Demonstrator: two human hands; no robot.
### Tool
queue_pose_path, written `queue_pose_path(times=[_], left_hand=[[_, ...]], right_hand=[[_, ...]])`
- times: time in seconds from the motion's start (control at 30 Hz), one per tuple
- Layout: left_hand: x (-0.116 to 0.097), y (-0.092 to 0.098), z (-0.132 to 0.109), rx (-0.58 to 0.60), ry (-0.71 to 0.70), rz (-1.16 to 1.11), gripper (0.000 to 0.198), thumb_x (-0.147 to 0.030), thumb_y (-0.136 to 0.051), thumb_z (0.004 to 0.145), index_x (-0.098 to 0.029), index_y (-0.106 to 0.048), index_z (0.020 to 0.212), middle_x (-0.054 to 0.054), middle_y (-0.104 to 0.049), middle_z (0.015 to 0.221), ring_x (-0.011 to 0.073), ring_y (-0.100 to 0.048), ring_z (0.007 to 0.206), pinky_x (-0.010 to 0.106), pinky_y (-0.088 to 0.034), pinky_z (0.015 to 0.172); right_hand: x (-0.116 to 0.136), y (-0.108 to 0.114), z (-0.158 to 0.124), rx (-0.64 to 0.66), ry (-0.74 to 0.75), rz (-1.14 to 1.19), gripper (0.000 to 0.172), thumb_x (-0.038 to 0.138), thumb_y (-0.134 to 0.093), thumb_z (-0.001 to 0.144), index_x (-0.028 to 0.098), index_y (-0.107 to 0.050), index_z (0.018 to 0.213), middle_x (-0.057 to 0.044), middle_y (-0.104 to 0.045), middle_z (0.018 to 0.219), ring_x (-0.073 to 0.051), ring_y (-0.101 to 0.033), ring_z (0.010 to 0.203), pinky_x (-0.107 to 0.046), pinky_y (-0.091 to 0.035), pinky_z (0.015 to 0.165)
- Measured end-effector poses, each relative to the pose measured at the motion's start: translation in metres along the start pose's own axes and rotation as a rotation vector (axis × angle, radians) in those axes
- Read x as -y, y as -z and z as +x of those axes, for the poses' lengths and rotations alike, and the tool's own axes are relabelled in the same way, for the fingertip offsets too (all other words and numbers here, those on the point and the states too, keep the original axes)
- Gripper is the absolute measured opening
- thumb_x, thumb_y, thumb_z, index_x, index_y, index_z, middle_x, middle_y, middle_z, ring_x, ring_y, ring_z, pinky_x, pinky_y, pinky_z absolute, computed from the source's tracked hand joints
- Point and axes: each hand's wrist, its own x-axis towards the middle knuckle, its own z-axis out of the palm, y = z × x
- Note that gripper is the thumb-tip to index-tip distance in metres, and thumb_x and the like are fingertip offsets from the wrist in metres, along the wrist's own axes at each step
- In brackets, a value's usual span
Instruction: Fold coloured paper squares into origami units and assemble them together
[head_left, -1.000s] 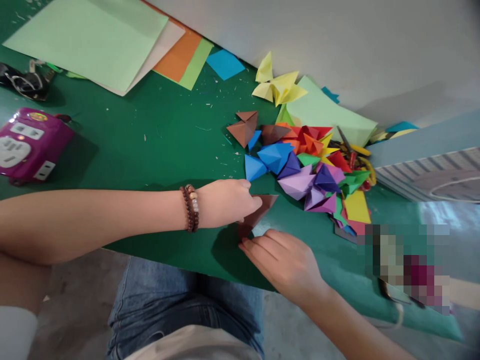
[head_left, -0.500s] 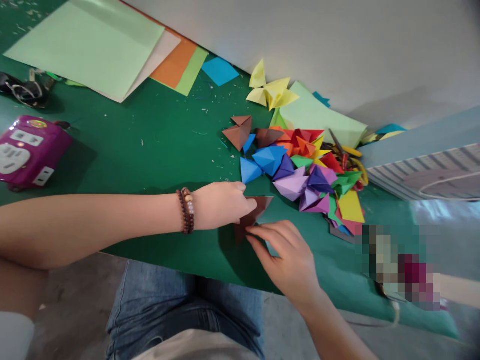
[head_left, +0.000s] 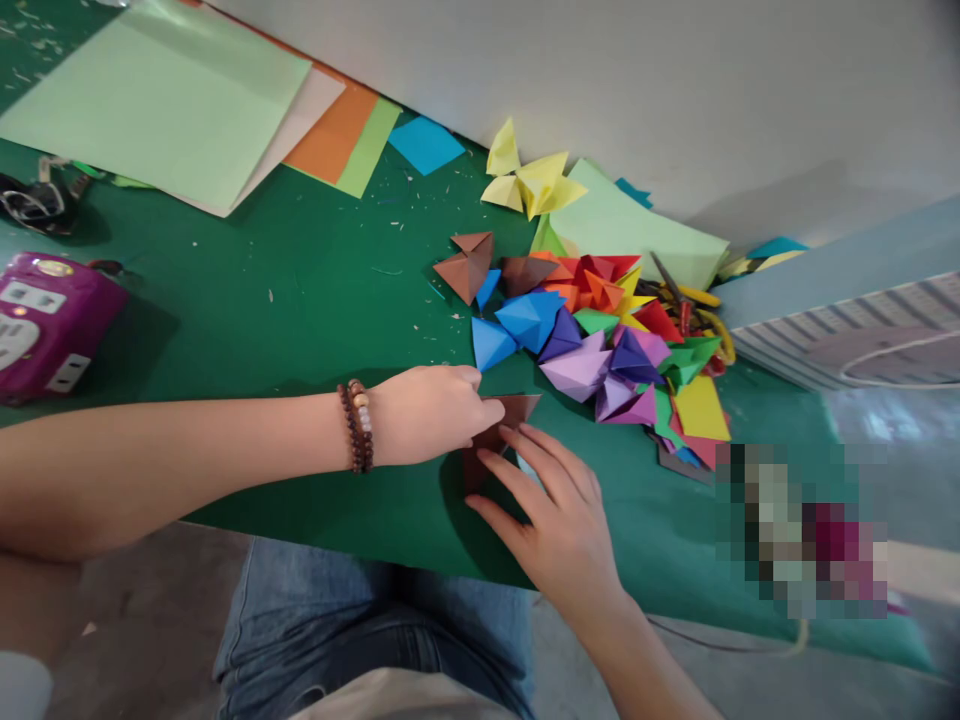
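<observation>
A piece of brown paper lies near the table's front edge, partly hidden by both hands. My left hand, below a beaded bracelet, is closed with its fingertips on the upper left part of the paper. My right hand rests against the lower right side, its fingers spread and the thumb apart from them. Just beyond, a pile of folded paper pieces includes a blue one, a lilac one and a brown one.
Large paper sheets lie at the back left, with a purple power socket block in front. Yellow-handled scissors lie behind the pile. A box stands at the right, and another person's arm reaches in there.
My right hand has moved a little left over the brown paper, and its fingers have gone from a pinch to spread. My left hand stays on the paper. The view has shifted slightly.
</observation>
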Motion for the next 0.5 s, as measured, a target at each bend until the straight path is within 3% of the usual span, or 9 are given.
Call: queue_pose_path(times=[0.13, 0.5], left_hand=[[0.0010, 0.0007, 0.0000, -0.012, 0.010, -0.012, 0.008, -0.020, -0.057, 0.087, -0.014, -0.059, 0.092, 0.007, -0.066, 0.081, 0.0199, -0.063, 0.089, 0.025, -0.046, 0.066], [0.0010, -0.0008, 0.0009, -0.018, -0.027, 0.013, 0.006, -0.016, -0.055, 0.088, -0.015, -0.061, 0.086, 0.005, -0.066, 0.075, 0.0181, -0.060, 0.085, 0.025, -0.043, 0.068]], right_hand=[[-0.0071, -0.0023, -0.0005, 0.038, 0.020, -0.018, 0.028, 0.033, -0.062, 0.087, 0.021, -0.065, 0.112, -0.014, -0.059, 0.129, -0.030, -0.051, 0.125, -0.048, -0.044, 0.098], [-0.0072, -0.0080, -0.0020, -0.026, 0.004, -0.027, 0.021, 0.026, -0.063, 0.087, 0.023, -0.066, 0.107, -0.011, -0.063, 0.124, -0.027, -0.054, 0.122, -0.047, -0.044, 0.100]])
